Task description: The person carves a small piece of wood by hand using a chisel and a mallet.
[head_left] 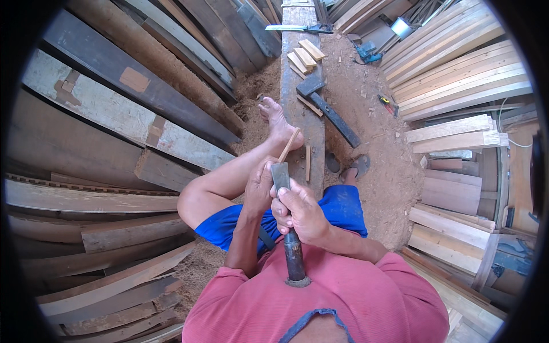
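My right hand (300,212) is closed around a wide chisel (281,173). The chisel's flat metal blade points away from me, and its dark handle runs back to my chest, its end against the red shirt. My left hand (258,186) is closed on a thin wooden stick (290,144), beside the blade. The stick's far end slants up to the right near my bare foot (278,126), which rests at the plank bench (290,86). The blade partly hides the left fingers, so whether it touches the stick I cannot tell.
A large mallet (334,117) lies across the bench's right edge. Small wood pieces (306,54) and a handsaw (297,28) lie farther along. Thin offcuts (308,163) lie nearer. A blue power tool (368,52) and a screwdriver (387,104) lie on the floor. Stacked boards (457,74) flank both sides.
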